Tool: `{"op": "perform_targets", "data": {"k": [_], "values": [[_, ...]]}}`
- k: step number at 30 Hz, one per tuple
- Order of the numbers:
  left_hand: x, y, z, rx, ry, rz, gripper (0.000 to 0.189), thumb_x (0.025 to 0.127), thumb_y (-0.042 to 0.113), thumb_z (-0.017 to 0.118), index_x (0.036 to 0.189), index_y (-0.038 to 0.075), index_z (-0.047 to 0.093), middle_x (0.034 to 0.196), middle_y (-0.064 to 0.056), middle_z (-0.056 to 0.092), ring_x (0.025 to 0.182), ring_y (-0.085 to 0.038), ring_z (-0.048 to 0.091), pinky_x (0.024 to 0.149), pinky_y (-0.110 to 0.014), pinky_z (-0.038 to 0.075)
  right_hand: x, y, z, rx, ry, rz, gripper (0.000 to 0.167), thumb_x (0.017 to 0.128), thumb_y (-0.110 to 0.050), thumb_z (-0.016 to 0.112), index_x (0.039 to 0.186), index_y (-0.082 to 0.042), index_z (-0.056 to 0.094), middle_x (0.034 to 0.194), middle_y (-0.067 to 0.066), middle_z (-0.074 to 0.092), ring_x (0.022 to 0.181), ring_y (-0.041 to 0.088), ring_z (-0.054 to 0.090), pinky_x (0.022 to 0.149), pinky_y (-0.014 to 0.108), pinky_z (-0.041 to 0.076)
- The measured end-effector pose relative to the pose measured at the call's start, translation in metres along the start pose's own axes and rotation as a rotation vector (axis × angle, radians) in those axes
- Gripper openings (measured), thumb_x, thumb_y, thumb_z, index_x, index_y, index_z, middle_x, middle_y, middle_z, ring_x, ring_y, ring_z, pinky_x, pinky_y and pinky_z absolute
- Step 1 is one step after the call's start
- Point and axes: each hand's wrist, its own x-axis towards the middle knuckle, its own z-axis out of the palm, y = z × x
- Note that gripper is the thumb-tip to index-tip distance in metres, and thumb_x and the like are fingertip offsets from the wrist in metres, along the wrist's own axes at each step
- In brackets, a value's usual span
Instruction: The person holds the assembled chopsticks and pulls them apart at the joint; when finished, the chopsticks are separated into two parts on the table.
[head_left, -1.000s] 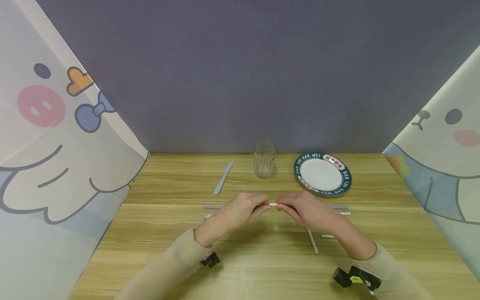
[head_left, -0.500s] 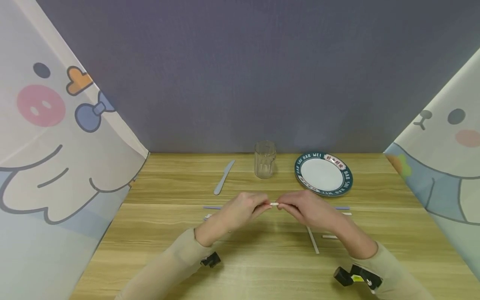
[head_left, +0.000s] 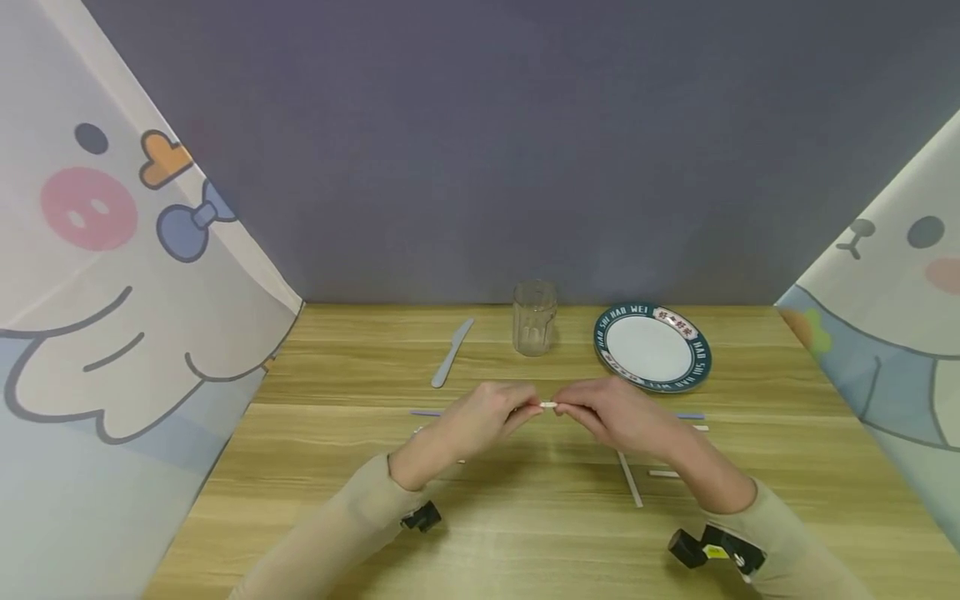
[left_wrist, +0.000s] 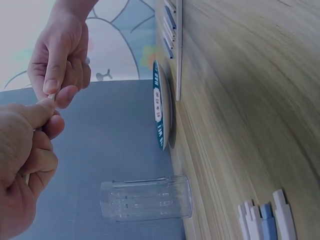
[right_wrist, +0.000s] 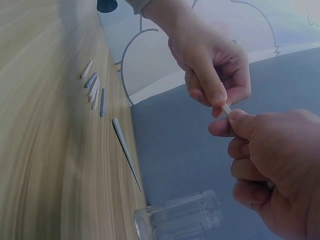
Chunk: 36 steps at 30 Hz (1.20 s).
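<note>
Above the middle of the table, a thin white stick [head_left: 548, 405] spans the small gap between my two hands. My left hand [head_left: 480, 421] pinches one end between thumb and fingertips, and my right hand [head_left: 618, 421] pinches the other the same way. In the right wrist view a short pale piece of the stick [right_wrist: 226, 109] shows between the thumbs; the rest is hidden in the fingers. Several white and blue sticks [left_wrist: 255, 220] lie on the table by my left hand. Beneath my right forearm rests another white stick [head_left: 630, 479], with more white and purple ones partly covered.
Behind the hands stands a clear glass mug [head_left: 534, 318]. A white plate with a dark green rim [head_left: 703, 362] lies to its right, and a grey-blue knife [head_left: 453, 353] to its left. A dark panel [head_left: 480, 167] closes off the back, with cartoon-printed sheets [head_left: 97, 333] at both sides.
The hands keep their pinch on the white stick and barely move. The whole head view shifts slightly.
</note>
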Motion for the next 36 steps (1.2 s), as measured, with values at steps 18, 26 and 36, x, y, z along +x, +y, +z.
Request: {"op": "perform_targets", "data": {"k": [18, 26, 36], "values": [[-0.0005, -0.0003, -0.0019, -0.002, -0.005, -0.012, 0.01, 0.103, 0.007, 0.069, 0.093, 0.005, 0.068, 0.075, 0.001, 0.062, 0.065, -0.002, 0.045, 0.059, -0.011, 0.039, 0.0019, -0.0033, 0.0002, -0.014, 0.003, 0.003, 0.01, 0.103, -0.01, 0.069, 0.103, -0.019, 0.074, 0.086, -0.012, 0.066, 0.073, -0.003, 0.05, 0.068, 0.02, 0.05], [-0.0004, 0.0003, -0.0001, 0.004, -0.009, 0.003, 0.009, 0.101, 0.006, 0.071, 0.093, 0.006, 0.069, 0.079, -0.001, 0.069, 0.065, -0.003, 0.051, 0.059, -0.01, 0.042, -0.0015, -0.0014, -0.0003, -0.008, -0.004, -0.013, 0.012, 0.103, -0.009, 0.068, 0.106, -0.02, 0.075, 0.093, -0.011, 0.072, 0.079, -0.003, 0.057, 0.071, 0.022, 0.054], [-0.0012, 0.0024, -0.0006, 0.001, -0.007, 0.0, 0.009, 0.101, 0.007, 0.071, 0.092, 0.007, 0.068, 0.078, -0.001, 0.068, 0.064, -0.003, 0.051, 0.058, -0.01, 0.041, -0.0026, -0.0019, -0.002, 0.009, -0.022, -0.008, 0.012, 0.104, -0.01, 0.068, 0.107, -0.02, 0.075, 0.094, -0.013, 0.072, 0.077, -0.004, 0.054, 0.07, 0.021, 0.052]]}}
